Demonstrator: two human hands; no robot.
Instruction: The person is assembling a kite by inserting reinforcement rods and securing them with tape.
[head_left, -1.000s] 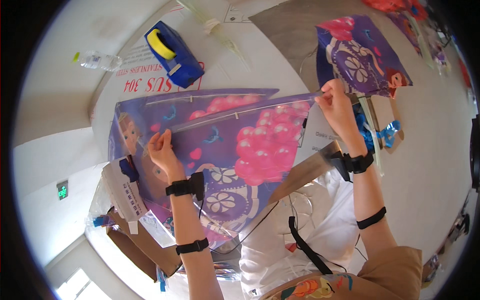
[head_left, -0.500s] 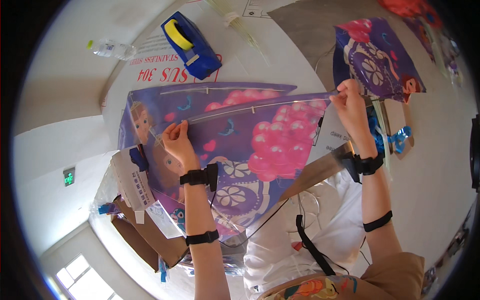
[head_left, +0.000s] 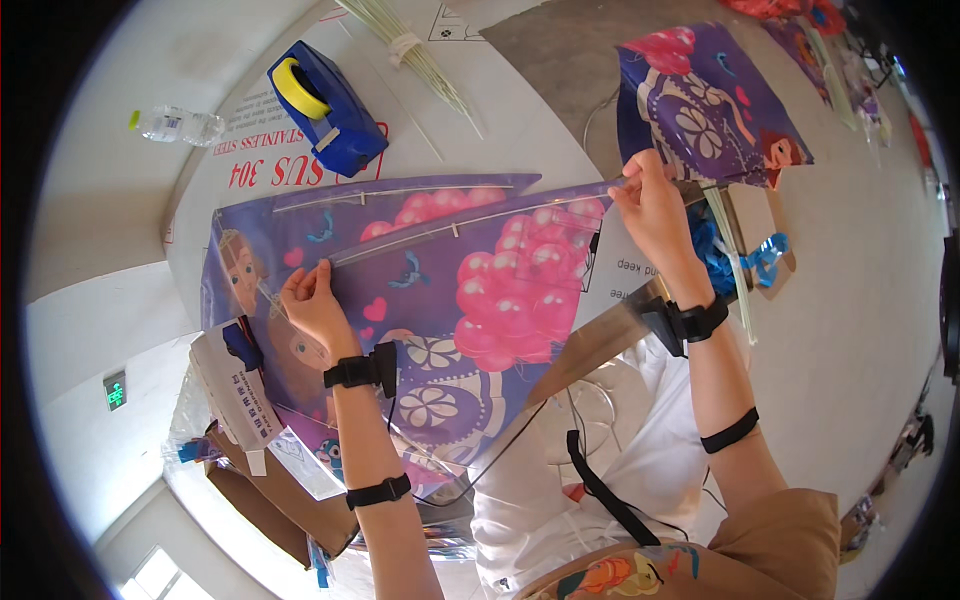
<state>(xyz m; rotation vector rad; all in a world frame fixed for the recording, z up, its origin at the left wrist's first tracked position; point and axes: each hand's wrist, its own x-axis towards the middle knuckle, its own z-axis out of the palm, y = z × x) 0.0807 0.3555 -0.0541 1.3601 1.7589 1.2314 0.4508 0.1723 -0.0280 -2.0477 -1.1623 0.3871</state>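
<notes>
A purple printed kite sheet (head_left: pixel 412 310) with pink balloons and a cartoon figure hangs between my hands, a thin rod lying along its upper edge. My left hand (head_left: pixel 318 308) pinches that edge near its left end. With fingers closed, my right hand (head_left: pixel 655 215) grips the pointed right corner. Under it lies a second similar sheet (head_left: pixel 325 222), also with a rod along its top edge. Beyond my right hand rests another purple printed sheet (head_left: pixel 700 115).
A blue tape dispenser (head_left: pixel 335 120) with yellow core stands at the back left, near a plastic bottle (head_left: pixel 180 126). A bundle of thin sticks (head_left: pixel 425 70) lies behind. An opened carton (head_left: pixel 235 385) is at left; blue ribbon (head_left: pixel 765 258) sits at right.
The whole view has shifted, so everything appears further left. Both hands keep their hold on the kite sheet, which stays stretched between them.
</notes>
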